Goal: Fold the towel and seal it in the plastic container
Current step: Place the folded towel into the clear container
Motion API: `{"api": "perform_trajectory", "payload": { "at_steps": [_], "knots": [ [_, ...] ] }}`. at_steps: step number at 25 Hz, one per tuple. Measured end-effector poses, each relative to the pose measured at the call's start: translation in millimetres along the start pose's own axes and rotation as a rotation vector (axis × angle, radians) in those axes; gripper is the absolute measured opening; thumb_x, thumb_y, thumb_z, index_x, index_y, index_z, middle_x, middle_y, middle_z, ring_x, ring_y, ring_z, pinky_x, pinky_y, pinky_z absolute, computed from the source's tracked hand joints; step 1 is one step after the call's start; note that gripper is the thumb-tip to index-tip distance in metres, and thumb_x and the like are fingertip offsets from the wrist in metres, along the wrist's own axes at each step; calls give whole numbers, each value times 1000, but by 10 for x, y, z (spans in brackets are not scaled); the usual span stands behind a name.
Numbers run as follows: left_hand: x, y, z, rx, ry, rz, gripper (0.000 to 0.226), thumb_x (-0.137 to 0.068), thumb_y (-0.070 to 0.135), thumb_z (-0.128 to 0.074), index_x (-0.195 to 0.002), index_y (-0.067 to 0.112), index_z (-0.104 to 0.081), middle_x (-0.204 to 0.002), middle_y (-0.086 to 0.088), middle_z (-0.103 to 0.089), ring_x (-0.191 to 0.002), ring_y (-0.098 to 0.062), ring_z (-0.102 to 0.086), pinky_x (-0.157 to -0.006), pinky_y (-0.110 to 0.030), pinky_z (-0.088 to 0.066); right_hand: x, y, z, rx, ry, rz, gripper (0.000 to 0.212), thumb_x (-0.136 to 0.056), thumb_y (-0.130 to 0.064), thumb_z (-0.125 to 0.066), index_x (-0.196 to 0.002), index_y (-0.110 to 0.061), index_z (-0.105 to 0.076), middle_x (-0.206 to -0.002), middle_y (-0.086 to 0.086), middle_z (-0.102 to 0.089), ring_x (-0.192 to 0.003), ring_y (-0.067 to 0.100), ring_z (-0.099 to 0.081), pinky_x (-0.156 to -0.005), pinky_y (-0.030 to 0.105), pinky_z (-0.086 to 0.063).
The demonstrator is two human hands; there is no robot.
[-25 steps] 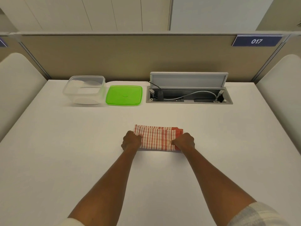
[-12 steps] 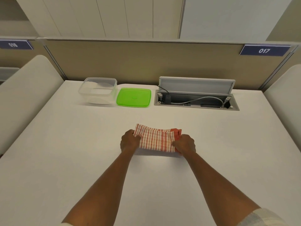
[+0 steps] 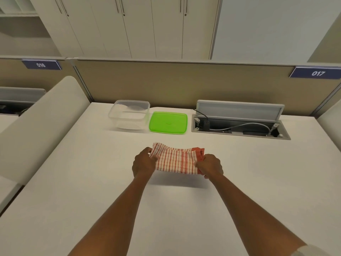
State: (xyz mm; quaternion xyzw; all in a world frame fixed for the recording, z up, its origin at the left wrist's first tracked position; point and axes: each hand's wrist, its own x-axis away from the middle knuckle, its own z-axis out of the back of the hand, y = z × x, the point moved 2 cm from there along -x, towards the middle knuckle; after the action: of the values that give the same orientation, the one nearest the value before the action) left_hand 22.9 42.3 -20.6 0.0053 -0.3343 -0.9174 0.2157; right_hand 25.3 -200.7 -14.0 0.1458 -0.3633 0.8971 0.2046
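White counter [image 3: 77, 182], both hands up: left hand [image 3: 143, 166] and right hand [image 3: 209, 166] pinch the folded towel [image 3: 176, 160] by its ends, fingers clamped, so layers could sag loose short of the far container [image 3: 129, 115].

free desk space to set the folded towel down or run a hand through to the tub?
Bare desk: the strip between towel and the back row, the whole near half around the forearms, both side margins. Crowded along the divider: clear container, green lid right beside it, then the open cable tray. Left hand and right hand each grip a towel end.
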Motion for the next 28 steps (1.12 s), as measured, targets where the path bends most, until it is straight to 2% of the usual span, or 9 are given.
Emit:
{"api": "perform_trajectory", "payload": {
  "at_steps": [6,11,15,18,22,28],
  "knots": [
    [-556,-175,502,37,54,-44,20,-86,31,-67,-103,22,-65,-105,-5,-73,-97,-30,-66,-75,-32,-45,-149,-613,-213,54,27,52,20,-86,-27,-58,-95,-13,-68,-97,9,-71,-86,32,-69,-81,44,-59],
    [-1097,-225,871,52,92,-100,25,-89,29,-66,-112,18,-65,-110,-7,-72,-98,-29,-67,-79,-34,-50,-360,-1233,-419,49,59,89,32,-91,-37,-51,-100,-11,-67,-104,14,-70,-92,37,-69,-84,44,-56],
    [-1603,-200,1160,54,146,-157,30,-91,30,-65,-116,14,-64,-112,-10,-71,-96,-29,-69,-73,-31,-50,-573,-1760,-505,54,112,146,28,-91,-36,-52,-91,-12,-67,-99,13,-70,-88,35,-68,-75,36,-53],
    [-2006,-172,1338,83,176,-157,34,-91,29,-66,-120,12,-63,-116,-12,-69,-99,-30,-69,-79,-35,-54,-761,-2127,-569,51,135,183,28,-91,-35,-52,-90,-12,-67,-100,13,-70,-91,35,-65,-70,34,-48],
    [-2475,-156,1471,100,200,-163,32,-90,28,-67,-117,10,-64,-115,-11,-70,-99,-29,-68,-74,-30,-48,-1005,-2538,-689,55,167,225,25,-90,-31,-52,-94,-12,-68,-106,14,-69,-99,35,-62,-72,34,-44],
    [-3040,-298,1559,108,224,-147,29,-90,29,-67,-112,10,-66,-110,-9,-71,-96,-27,-67,-65,-22,-40,-1328,-3076,-926,60,198,268,36,-95,-39,-48,-94,-9,-69,-106,18,-69,-99,37,-63,-76,37,-48]
  ]
}}
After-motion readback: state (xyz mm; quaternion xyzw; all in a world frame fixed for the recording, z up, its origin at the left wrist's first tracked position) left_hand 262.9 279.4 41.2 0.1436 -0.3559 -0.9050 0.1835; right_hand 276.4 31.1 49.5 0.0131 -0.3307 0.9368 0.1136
